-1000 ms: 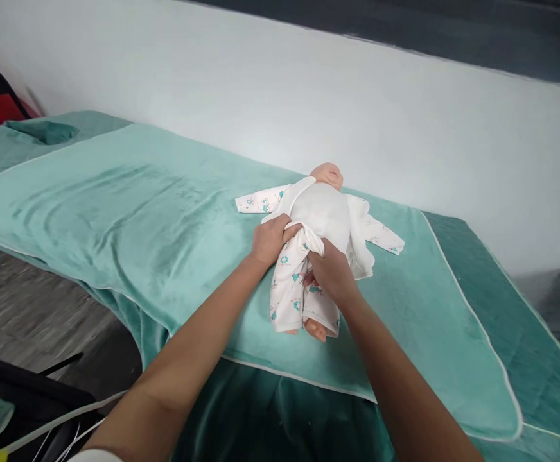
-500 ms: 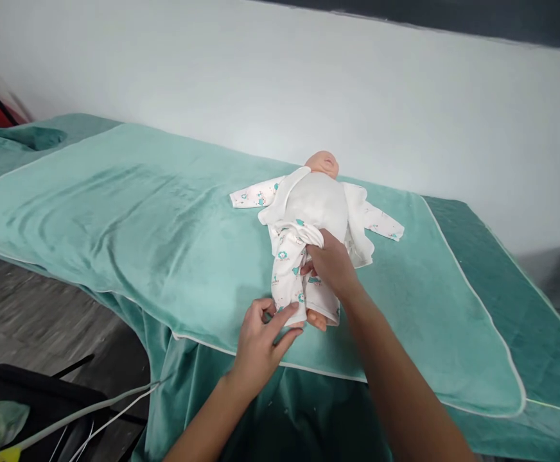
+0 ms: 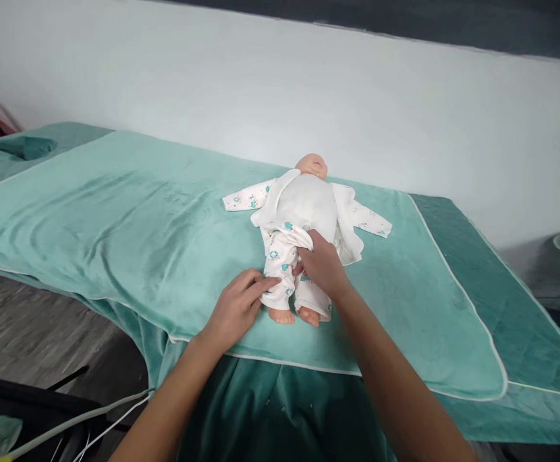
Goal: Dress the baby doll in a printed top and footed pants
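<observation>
A baby doll (image 3: 309,202) lies on its back on the green cover, head toward the wall. Its white printed jacket (image 3: 372,219) is spread open at the front, with both sleeves out to the sides. Printed baby trousers (image 3: 280,260) are on its legs, the waistband bunched at the thighs. My right hand (image 3: 321,263) grips the bunched waistband. Beside the trouser leg on the left is my left hand (image 3: 241,301), its fingers closed on the fabric near the hem. Both doll feet (image 3: 281,316) stick out below the hems.
The green velvet cover (image 3: 164,192) with pale piping spreads over a long bed against a white wall (image 3: 261,83). A face hole (image 3: 24,147) is at the far left. Cables (image 3: 92,414) and a black chair (image 3: 34,410) stand at the lower left.
My left hand has moved up and left from the foot to the trouser leg and closed on it. The foot on the left now shows more. My right hand keeps its grip.
</observation>
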`<action>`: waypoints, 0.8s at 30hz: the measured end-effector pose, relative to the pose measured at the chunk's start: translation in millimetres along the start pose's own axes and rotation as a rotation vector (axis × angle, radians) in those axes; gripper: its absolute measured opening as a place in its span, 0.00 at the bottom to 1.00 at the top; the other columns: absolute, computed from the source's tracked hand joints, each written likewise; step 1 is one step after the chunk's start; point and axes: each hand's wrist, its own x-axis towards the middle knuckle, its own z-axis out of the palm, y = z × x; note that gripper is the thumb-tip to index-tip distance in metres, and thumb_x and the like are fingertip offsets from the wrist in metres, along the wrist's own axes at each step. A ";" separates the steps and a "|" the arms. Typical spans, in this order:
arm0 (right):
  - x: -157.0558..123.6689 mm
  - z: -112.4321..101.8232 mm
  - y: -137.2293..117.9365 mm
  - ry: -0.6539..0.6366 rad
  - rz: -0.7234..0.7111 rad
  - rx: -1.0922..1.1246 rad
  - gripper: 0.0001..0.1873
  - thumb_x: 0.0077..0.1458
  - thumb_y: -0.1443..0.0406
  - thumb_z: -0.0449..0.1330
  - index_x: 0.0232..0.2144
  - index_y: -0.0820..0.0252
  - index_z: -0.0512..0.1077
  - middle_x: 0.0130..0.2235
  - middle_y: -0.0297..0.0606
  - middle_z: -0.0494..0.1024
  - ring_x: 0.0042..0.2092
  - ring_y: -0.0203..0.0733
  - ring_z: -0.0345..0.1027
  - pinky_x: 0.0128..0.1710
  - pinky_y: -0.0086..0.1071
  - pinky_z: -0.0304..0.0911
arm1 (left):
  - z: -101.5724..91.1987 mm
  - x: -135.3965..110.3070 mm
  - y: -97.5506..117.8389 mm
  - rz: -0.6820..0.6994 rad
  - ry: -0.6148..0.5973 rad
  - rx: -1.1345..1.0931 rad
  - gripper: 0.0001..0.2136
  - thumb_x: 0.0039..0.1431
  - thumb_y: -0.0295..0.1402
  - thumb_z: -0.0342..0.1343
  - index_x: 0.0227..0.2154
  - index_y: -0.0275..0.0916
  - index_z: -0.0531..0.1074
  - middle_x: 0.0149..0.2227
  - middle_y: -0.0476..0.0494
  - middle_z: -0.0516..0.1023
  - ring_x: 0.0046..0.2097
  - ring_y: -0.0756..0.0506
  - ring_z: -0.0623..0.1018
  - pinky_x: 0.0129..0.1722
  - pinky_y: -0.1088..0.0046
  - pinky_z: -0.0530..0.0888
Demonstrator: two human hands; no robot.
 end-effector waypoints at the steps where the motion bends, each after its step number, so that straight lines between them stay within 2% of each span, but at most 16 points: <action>1: -2.1 -1.8 -0.8 -0.010 -0.008 0.008 0.05 0.60 0.66 0.49 0.38 0.53 0.63 0.23 0.31 0.75 0.28 0.42 0.76 0.29 0.30 0.66 | 0.8 0.7 0.0 -0.031 0.006 -0.015 0.21 0.66 0.24 0.47 0.56 0.47 0.73 0.42 0.43 0.73 0.44 0.46 0.74 0.45 0.69 0.73; 3: -8.2 -8.5 -1.9 -0.045 -0.054 0.019 0.04 0.60 0.63 0.53 0.39 0.53 0.65 0.25 0.31 0.77 0.30 0.41 0.76 0.31 0.30 0.66 | -0.3 1.3 -0.8 -0.102 -0.001 -0.102 0.21 0.63 0.24 0.49 0.55 0.47 0.74 0.43 0.43 0.74 0.44 0.46 0.75 0.43 0.70 0.74; 5: -15.0 -19.2 -0.7 -0.096 -0.133 0.032 0.09 0.60 0.58 0.58 0.42 0.53 0.67 0.30 0.32 0.80 0.34 0.41 0.76 0.33 0.30 0.66 | -5.6 3.6 -3.3 -0.173 0.020 -0.216 0.20 0.60 0.23 0.50 0.51 0.46 0.76 0.46 0.43 0.74 0.45 0.46 0.76 0.44 0.70 0.74; 8: -20.8 -37.5 8.0 -0.070 -0.237 0.060 0.15 0.59 0.53 0.61 0.44 0.53 0.70 0.34 0.32 0.78 0.36 0.39 0.72 0.35 0.30 0.63 | -16.7 19.2 -7.1 -0.279 0.164 -0.293 0.15 0.61 0.27 0.50 0.45 0.43 0.78 0.48 0.43 0.76 0.49 0.45 0.76 0.47 0.69 0.74; 11: -16.9 -49.8 24.8 0.053 -0.251 0.147 0.15 0.60 0.51 0.60 0.39 0.55 0.72 0.32 0.31 0.73 0.33 0.36 0.65 0.32 0.29 0.58 | -22.3 54.1 -5.0 -0.350 0.301 -0.295 0.11 0.64 0.35 0.53 0.44 0.42 0.78 0.47 0.44 0.78 0.50 0.45 0.77 0.48 0.69 0.73; 14: -6.4 -55.1 45.4 0.119 -0.183 0.182 0.18 0.60 0.49 0.58 0.32 0.58 0.72 0.27 0.29 0.68 0.29 0.34 0.56 0.28 0.29 0.52 | -19.7 100.0 3.3 -0.318 0.352 -0.322 0.11 0.65 0.38 0.53 0.43 0.42 0.79 0.47 0.45 0.79 0.49 0.45 0.77 0.48 0.70 0.73; 17: 4.7 -62.0 64.5 0.047 -0.134 0.171 0.22 0.57 0.46 0.60 0.26 0.59 0.68 0.24 0.28 0.62 0.28 0.33 0.51 0.27 0.30 0.47 | -14.0 139.8 10.8 -0.237 0.271 -0.255 0.11 0.64 0.36 0.53 0.42 0.42 0.79 0.46 0.45 0.80 0.48 0.45 0.78 0.49 0.69 0.73; 21: 15.2 -81.1 75.8 -0.257 -0.143 0.156 0.23 0.53 0.46 0.64 0.25 0.59 0.67 0.24 0.28 0.61 0.28 0.33 0.50 0.27 0.30 0.45 | -10.0 167.3 7.3 -0.174 0.014 -0.084 0.08 0.62 0.34 0.55 0.39 0.43 0.79 0.41 0.45 0.80 0.42 0.45 0.78 0.47 0.66 0.73; 23: 19.7 -90.8 72.3 -0.352 -0.162 0.151 0.21 0.51 0.48 0.67 0.26 0.58 0.68 0.26 0.29 0.64 0.29 0.34 0.53 0.28 0.31 0.47 | -8.6 174.3 -3.5 -0.163 -0.003 -0.051 0.09 0.61 0.34 0.56 0.42 0.43 0.78 0.44 0.44 0.78 0.46 0.44 0.77 0.48 0.65 0.74; 24: 22.6 -94.1 68.7 -0.353 -0.173 0.160 0.20 0.50 0.50 0.68 0.26 0.58 0.68 0.26 0.29 0.65 0.29 0.34 0.54 0.28 0.31 0.47 | -7.4 177.6 -11.3 -0.166 0.035 -0.049 0.11 0.61 0.34 0.57 0.45 0.44 0.77 0.48 0.43 0.77 0.50 0.43 0.77 0.50 0.64 0.73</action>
